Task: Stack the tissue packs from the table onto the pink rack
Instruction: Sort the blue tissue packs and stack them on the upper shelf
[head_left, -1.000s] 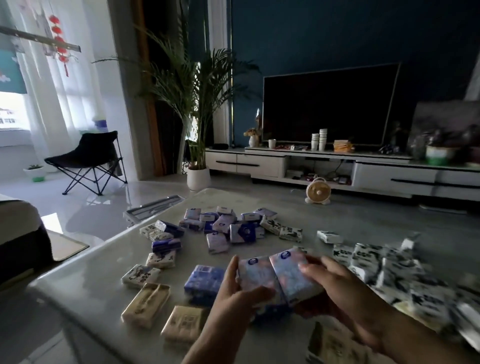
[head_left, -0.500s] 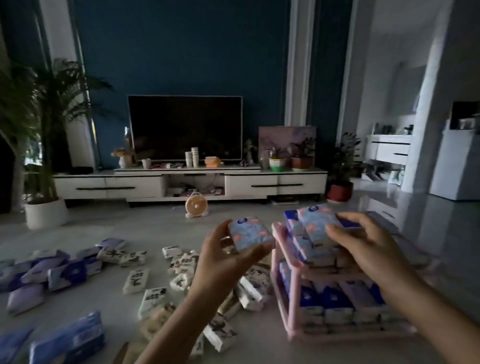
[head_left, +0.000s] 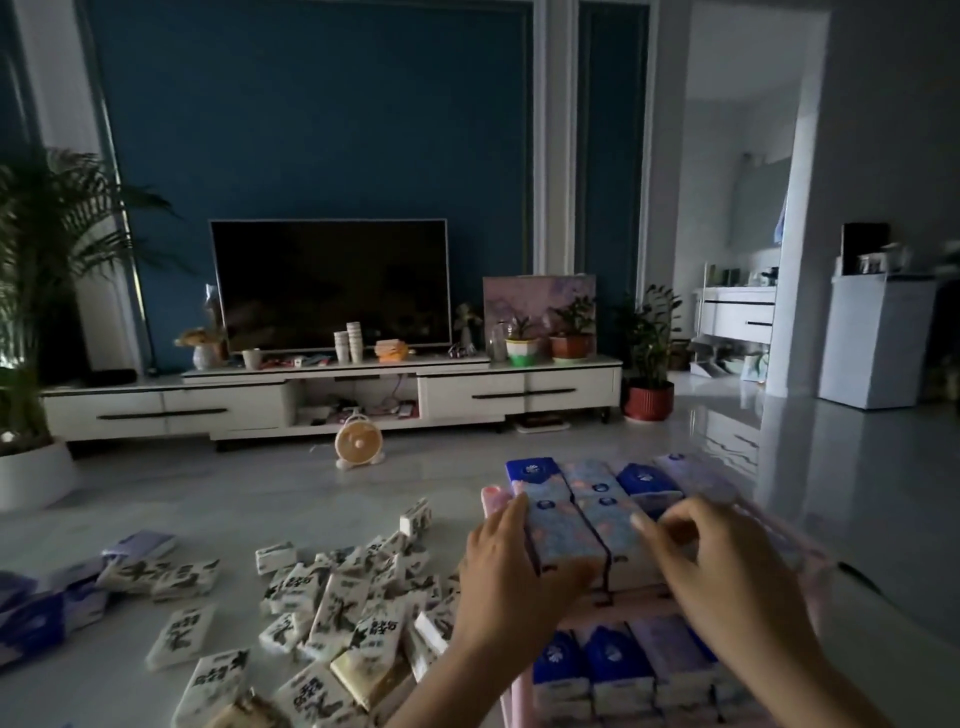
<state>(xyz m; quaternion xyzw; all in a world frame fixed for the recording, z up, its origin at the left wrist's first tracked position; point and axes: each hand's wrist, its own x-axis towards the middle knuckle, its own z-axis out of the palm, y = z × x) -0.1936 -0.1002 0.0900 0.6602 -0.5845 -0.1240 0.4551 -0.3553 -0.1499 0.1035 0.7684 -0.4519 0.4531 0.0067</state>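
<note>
tabletop (head_left: 93, 686): pale, glossy, stone-look.
white packs (head_left: 337, 603): black-printed, a loose overlapping heap from the middle to the near edge; strays lie flat toward the left.
lone white pack (head_left: 415, 517): apart at the heap's far side, propped up.
purple and blue packs (head_left: 31, 618): bunched at the left edge.
tan pack (head_left: 363, 670): in the heap near the near edge.
pink rack (head_left: 491, 501): stands toward the right edge, just beside the heap, floral packs (head_left: 566, 530) on top.
</note>
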